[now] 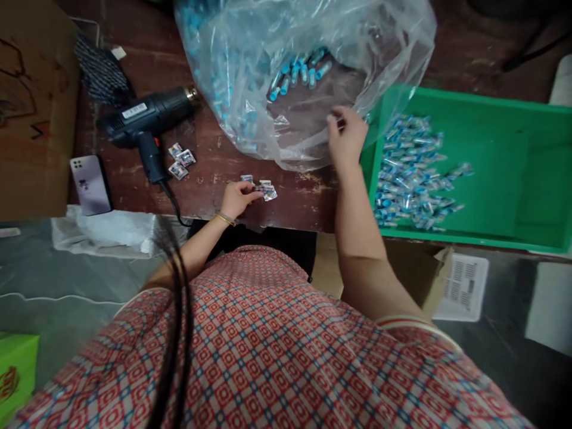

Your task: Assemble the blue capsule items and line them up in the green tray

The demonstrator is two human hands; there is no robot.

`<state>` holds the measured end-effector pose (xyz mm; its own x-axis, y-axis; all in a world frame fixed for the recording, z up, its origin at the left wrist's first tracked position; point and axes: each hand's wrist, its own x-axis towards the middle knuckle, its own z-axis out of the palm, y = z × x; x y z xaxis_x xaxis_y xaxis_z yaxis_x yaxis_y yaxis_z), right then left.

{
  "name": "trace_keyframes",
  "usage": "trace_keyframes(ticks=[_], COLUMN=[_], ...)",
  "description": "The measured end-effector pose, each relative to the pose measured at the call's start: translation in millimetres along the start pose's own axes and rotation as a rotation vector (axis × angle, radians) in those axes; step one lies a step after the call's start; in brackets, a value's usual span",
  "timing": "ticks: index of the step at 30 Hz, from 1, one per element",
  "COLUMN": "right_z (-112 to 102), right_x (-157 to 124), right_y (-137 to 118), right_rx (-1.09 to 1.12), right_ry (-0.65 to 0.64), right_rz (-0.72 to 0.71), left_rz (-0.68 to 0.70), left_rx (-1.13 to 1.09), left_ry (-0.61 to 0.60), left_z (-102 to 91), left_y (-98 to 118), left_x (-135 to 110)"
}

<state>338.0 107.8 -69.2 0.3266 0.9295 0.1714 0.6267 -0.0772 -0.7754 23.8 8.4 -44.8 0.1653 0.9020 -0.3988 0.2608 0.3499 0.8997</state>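
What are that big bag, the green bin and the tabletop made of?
Bag: thin, glossy plastic film, being see-through and crinkled. Green bin: probably moulded plastic, smooth, evenly coloured, with stiff walls. Tabletop: perhaps painted wood; its reddish-brown surface looks scuffed.

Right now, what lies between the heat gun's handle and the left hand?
In the head view: a few small printed labels near the handle, then brown tabletop up to the left hand.

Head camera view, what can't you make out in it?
In the head view:
Print on the small labels at the left hand: too small.
Whether the right hand holds anything: its curled pose hides the palm.
Clear bag's far end: cut off by the top edge.
Cardboard box: cut off by the left edge.
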Motion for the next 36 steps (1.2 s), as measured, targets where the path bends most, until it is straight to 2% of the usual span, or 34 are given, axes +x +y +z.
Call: trace_keyframes(ticks=[3, 5, 7, 11, 14, 16, 19, 21, 25, 29, 32, 36], right_z=[11, 20, 22, 5, -10, -13, -8, 1, 25, 49, 56, 56], right_x=[67, 84, 84, 51, 3, -35, -85, -106, -118, -119, -121, -122], right_y=[23, 25, 21, 14, -1, -23, -63, -84, -101, -105, -111, -116], right_rx=[-0.09, -0.128, -0.123, 0.032, 0.344, 0.489, 0.44, 0.383, 0.412, 0.618, 0.647, 0.562], right_ry=[0.023, 0.03, 0.022, 0.052, -0.028, -0.113, -0.208, -0.266, -0.387, -0.524, -0.532, -0.51], right_rz=[0.235, 0.347, 0.35, 0.199, 0.069, 0.01, -0.038, -0.058, -0.005, 0.122, 0.109, 0.072], left_rz=[-0.056, -0.103, -0.14, -0.096, 0.09, 0.231, 0.291, 0.264, 0.237, 0.303, 0.309, 0.314], left_rx=[-0.072, -0.138, -0.187, -0.121, 0.129, 0.362, 0.624, 0.619, 0.424, 0.471, 0.393, 0.117], left_ry=[0.001, 0.02, 0.044, 0.131, 0.248, 0.302, 0.319, 0.348, 0.414, 0.474, 0.515, 0.551], left_z=[-3.5, -6.4, -11.2, -26.9, -40.1, -47.3, -54.3, -57.3, -65.9, -80.6, -90.6, -92.1], left_y=[-2, -5, -8, -17, -22, -24, -26, -27, -32, -40, -46, -46], left_x=[2, 3, 2, 4, 7, 10, 16, 21, 26, 27, 32, 36])
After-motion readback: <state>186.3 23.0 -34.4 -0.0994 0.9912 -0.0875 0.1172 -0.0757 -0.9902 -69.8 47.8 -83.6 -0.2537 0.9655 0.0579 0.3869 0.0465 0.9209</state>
